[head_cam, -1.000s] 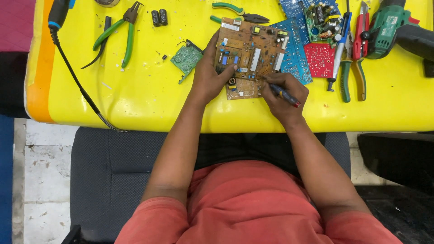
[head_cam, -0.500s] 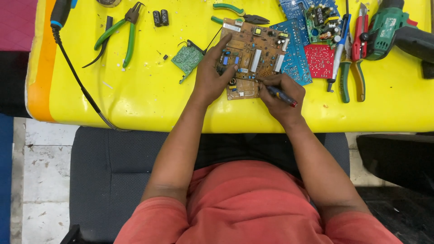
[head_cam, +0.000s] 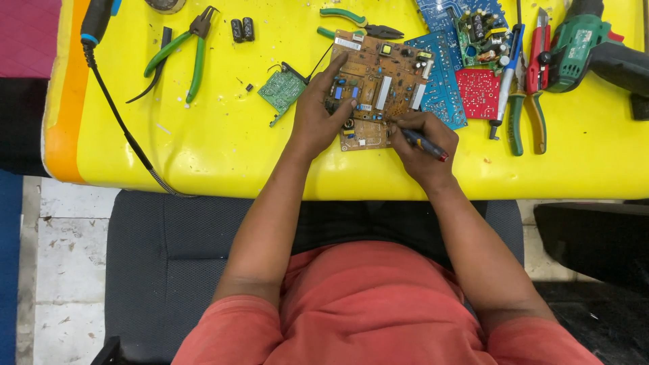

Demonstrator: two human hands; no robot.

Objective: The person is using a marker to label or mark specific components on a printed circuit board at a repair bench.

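At the upper left of the frame a soldering iron handle [head_cam: 96,20], black with a blue band, lies on the yellow surface [head_cam: 223,145], and its dark cable [head_cam: 125,135] runs down and right toward the near edge. Right of it lie green-handled pliers [head_cam: 182,51], jaws toward the top of the frame, with a thin black curved strip [head_cam: 154,74] just beside them. Two small black cylinders [head_cam: 242,29] sit side by side further right, near the top. A small green circuit board [head_cam: 281,89] lies tilted in the upper middle, with black wires leading toward the larger board.

The left hand [head_cam: 318,115] lies on the left edge of the brown circuit board [head_cam: 378,88], fingers [head_cam: 336,67] spread, the thumb pressing on the board's lower left part. The brown board lies flat on the surface in the upper centre of the frame, slightly rotated, crowded with small parts. The right hand [head_cam: 422,145] is at the board's lower right corner, its fingers pressed together around a dark pen-like tool with a red end [head_cam: 424,143], whose tip touches the board.

Above the board lie green-handled cutters [head_cam: 355,20]. To the right are a blue circuit board [head_cam: 443,81], another populated board [head_cam: 476,30], a red board [head_cam: 476,93], a blue-and-white screwdriver [head_cam: 510,64], red-and-green pliers [head_cam: 531,88], and at the upper right a green and black power drill [head_cam: 588,47].
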